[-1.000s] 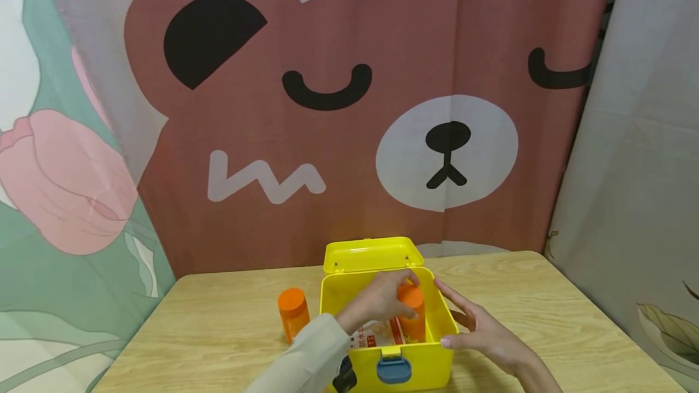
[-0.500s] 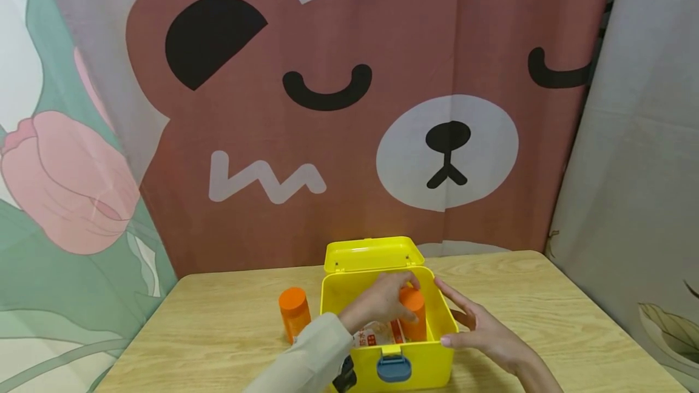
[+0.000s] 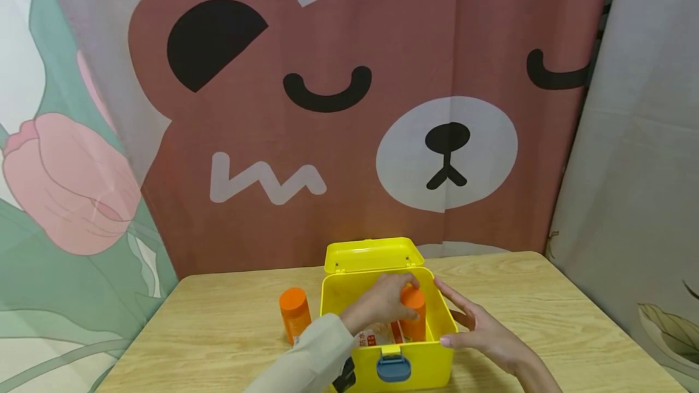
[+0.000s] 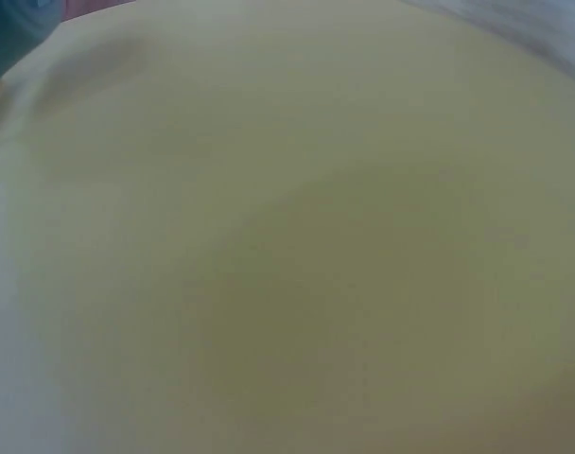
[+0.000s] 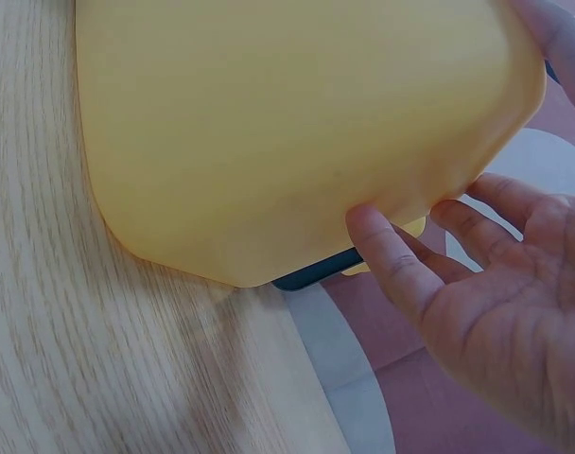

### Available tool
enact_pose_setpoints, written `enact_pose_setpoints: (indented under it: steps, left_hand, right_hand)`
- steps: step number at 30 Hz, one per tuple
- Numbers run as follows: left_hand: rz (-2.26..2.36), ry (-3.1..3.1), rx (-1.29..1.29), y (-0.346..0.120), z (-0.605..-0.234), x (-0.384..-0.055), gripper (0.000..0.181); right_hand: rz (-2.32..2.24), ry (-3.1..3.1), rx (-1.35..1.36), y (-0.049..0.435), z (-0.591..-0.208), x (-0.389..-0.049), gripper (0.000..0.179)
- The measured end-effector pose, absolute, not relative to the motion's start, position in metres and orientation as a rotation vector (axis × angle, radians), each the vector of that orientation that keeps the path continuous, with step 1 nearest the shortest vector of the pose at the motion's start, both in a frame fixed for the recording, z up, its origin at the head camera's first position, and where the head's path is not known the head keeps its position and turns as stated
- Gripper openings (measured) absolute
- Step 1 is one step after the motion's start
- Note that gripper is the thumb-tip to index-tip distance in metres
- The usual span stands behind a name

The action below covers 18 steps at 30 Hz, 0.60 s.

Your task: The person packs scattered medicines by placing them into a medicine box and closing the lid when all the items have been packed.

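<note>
Inside the open yellow box (image 3: 426,358), my left hand (image 3: 380,302) holds an orange bottle (image 3: 413,319) by its upper part, thumb in front and fingers behind. The bottle stands upright near the box's right wall. My right hand (image 3: 488,335) touches the box's right side, thumb at the front corner and fingers stretched along the wall. In the right wrist view, the fingertips of that right hand (image 5: 514,293) rest on the yellow wall (image 5: 269,132). A second orange bottle (image 3: 295,314) stands left of the box, partly behind my left sleeve. Blurred yellow box wall (image 4: 297,236) fills the left wrist view.
The box's lid (image 3: 371,255) is tipped back, and a blue latch (image 3: 394,369) sits on the front. A white packet with red print (image 3: 377,336) lies inside. All this is on a wooden table (image 3: 218,326) before a bear-print curtain (image 3: 338,138).
Both hands and the orange bottle stay nearly in place. The head view has shifted very slightly.
</note>
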State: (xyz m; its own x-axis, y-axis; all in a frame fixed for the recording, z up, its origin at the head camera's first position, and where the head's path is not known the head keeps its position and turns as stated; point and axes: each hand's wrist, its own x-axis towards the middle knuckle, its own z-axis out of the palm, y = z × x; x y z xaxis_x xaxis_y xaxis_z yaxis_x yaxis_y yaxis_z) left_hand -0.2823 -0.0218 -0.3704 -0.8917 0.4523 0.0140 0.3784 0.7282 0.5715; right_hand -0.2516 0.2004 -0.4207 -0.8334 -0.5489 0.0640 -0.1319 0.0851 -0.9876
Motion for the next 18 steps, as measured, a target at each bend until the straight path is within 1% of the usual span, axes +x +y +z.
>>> enact_pose_setpoints:
  steps: [6,18]
  left_hand:
    - [0.873,2.804,0.684,-0.0220,-0.3700,-0.2813,0.048]
    - [0.862,2.799,0.705,-0.0212,-0.3679,-0.2805,0.047]
  right_hand:
    - [-1.799,2.065,-0.647,0.1997,-0.4195,-0.2495,0.084]
    - [-1.801,2.044,-0.674,0.2007,-0.4202,-0.2511,0.082]
